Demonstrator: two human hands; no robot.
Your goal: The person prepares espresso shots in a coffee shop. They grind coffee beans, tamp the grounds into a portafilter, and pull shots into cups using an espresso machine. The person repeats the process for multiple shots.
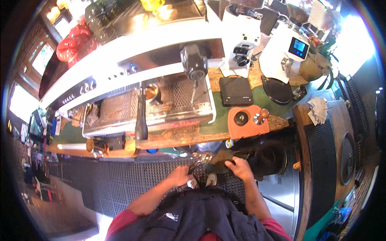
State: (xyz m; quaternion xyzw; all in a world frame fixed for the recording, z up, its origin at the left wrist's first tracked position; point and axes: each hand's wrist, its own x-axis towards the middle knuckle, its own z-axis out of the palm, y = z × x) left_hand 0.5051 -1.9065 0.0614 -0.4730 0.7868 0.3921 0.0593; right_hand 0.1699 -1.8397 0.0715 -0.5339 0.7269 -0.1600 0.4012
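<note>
My left hand (pixel 181 175) grips the dark handle of a portafilter (pixel 206 157), held low in front of the counter's edge. Its metal head points right, towards a dark brownish-green cloth (pixel 222 161). Pinched in my right hand (pixel 242 169), the cloth hangs blurred beside the portafilter head; whether they touch is unclear. Beyond my hands, an orange tamping mat (pixel 248 131) at the counter's edge carries a wooden-handled tamper (pixel 261 116) and a round black tool (pixel 241 118).
A white espresso machine (pixel 132 73) spans the counter, with another portafilter's black handle (pixel 141 120) jutting forward. Two white coffee grinders (pixel 282 52) stand right of it, behind a black scale (pixel 235 91). A round black bin (pixel 270 158) sits beside my right hand.
</note>
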